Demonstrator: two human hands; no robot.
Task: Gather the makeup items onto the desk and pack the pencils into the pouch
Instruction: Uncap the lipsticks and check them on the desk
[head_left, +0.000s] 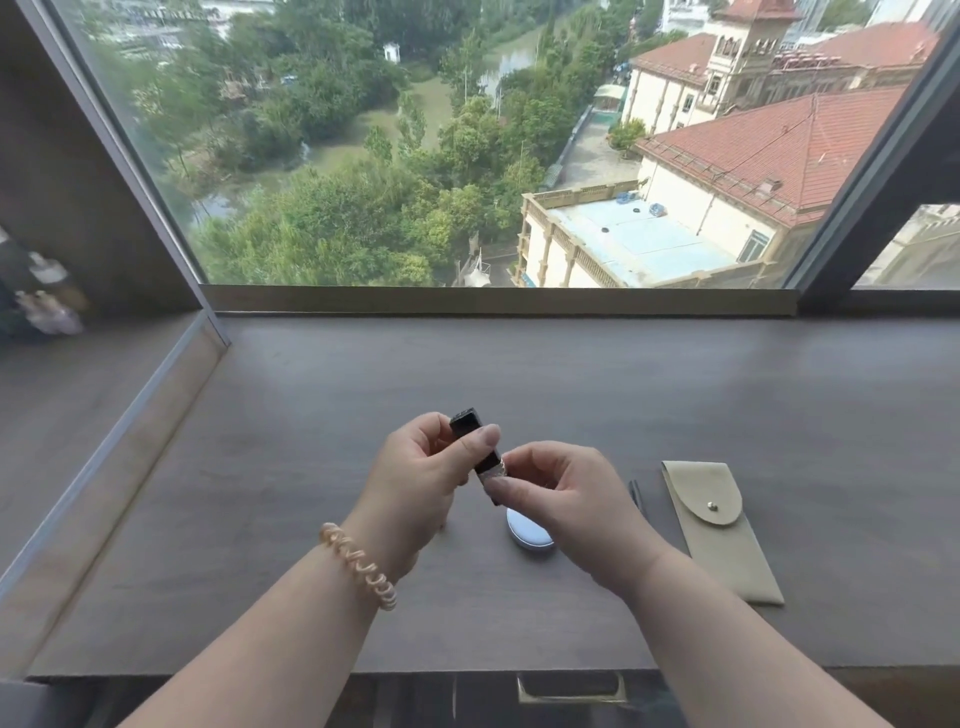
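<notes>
Now | left hand (415, 470), right hand (563, 499) grip lipstick (475, 449) | above desk (675, 395)

Head view, down over desk (675, 395)

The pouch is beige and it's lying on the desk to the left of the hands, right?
Not quite. The beige pouch is lying on the desk, but to the right of the left hand and right hand that hold the black lipstick, not to their left. The head view shows it.
</notes>
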